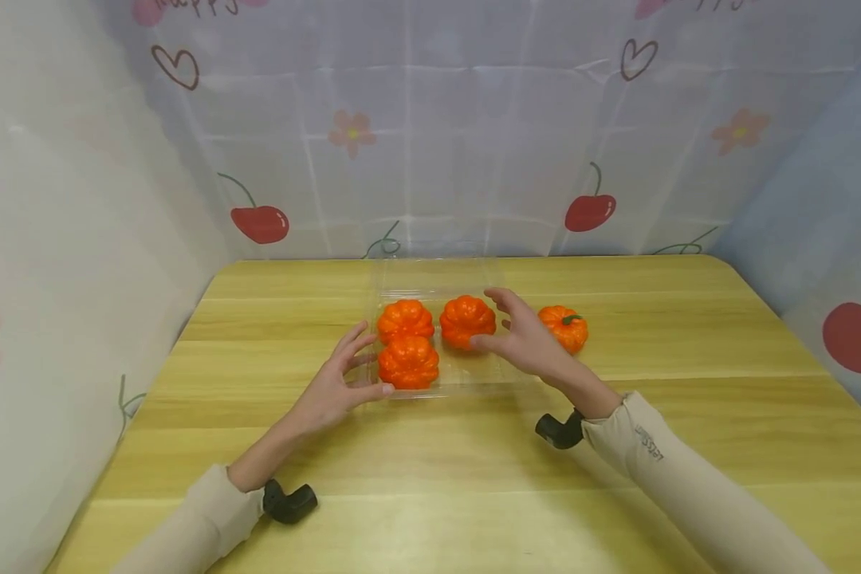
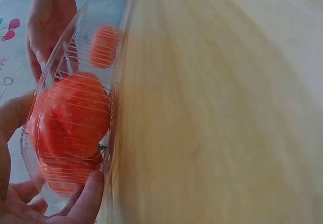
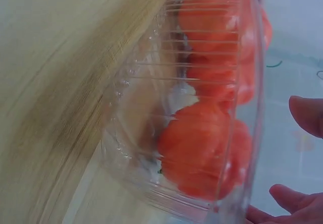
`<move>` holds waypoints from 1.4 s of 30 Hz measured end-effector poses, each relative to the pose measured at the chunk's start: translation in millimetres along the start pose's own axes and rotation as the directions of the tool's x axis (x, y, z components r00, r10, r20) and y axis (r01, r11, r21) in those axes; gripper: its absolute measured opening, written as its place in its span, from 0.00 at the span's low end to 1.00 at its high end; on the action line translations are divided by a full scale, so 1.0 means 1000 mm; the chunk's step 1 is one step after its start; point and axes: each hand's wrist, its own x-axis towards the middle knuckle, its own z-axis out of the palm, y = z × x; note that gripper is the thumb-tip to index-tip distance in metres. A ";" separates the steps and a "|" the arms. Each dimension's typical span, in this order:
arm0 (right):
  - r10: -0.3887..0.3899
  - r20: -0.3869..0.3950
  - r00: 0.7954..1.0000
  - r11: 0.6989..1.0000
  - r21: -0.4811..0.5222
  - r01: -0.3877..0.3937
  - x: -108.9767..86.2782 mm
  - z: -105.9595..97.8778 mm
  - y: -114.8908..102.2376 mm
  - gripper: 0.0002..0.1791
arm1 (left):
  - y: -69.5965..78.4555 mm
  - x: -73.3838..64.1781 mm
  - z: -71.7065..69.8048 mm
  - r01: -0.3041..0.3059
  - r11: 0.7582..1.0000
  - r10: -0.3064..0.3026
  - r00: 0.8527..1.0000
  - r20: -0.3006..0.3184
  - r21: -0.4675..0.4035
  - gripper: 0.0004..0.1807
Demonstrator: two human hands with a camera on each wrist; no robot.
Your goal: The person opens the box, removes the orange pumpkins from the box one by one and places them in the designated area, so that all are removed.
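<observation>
Three toy pumpkins lie in a clear plastic container (image 1: 473, 389) on the table: a back left pumpkin (image 1: 405, 320), a front left pumpkin (image 1: 408, 363) and a right pumpkin (image 1: 465, 320). Their tops show no stem in the head view. My left hand (image 1: 333, 391) holds the container's front left corner, thumb at the front rim and fingers along the left wall. Over the right side is my right hand (image 1: 527, 339), fingers spread, thumb beside the right pumpkin. It grips nothing. Another pumpkin (image 1: 570, 328), green stem up, sits outside the container, partly hidden by that hand.
The container's transparent lid (image 1: 434, 271) is raised at the back. Behind the wooden table (image 1: 430, 478) hangs a printed curtain (image 1: 459, 159). A black wrist mount (image 1: 290, 502) hangs at the left sleeve, and another black mount (image 1: 560, 430) at the right sleeve.
</observation>
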 end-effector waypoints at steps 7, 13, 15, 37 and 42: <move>0.028 0.017 0.999 0.999 -0.041 -0.027 0.011 0.006 0.003 0.42 | 0.001 0.001 0.000 0.005 1.000 -0.005 1.000 0.006 -0.011 0.50; -0.041 -0.028 0.999 0.996 -0.075 0.039 0.015 0.014 0.007 0.38 | 0.001 0.001 0.000 0.002 1.000 -0.001 1.000 0.005 -0.016 0.49; -0.076 -0.048 0.996 0.991 -0.111 0.070 0.015 0.016 0.008 0.36 | 0.000 0.001 0.000 -0.001 1.000 0.001 1.000 0.003 -0.016 0.49; -0.124 -0.037 0.992 0.955 -0.275 0.110 0.011 0.021 0.011 0.28 | 0.003 -0.001 0.000 0.010 1.000 -0.010 1.000 -0.001 -0.006 0.52; -0.112 -0.059 0.992 0.966 -0.241 0.095 0.008 0.023 0.013 0.28 | 0.003 -0.001 0.000 0.011 1.000 -0.011 1.000 0.000 -0.012 0.53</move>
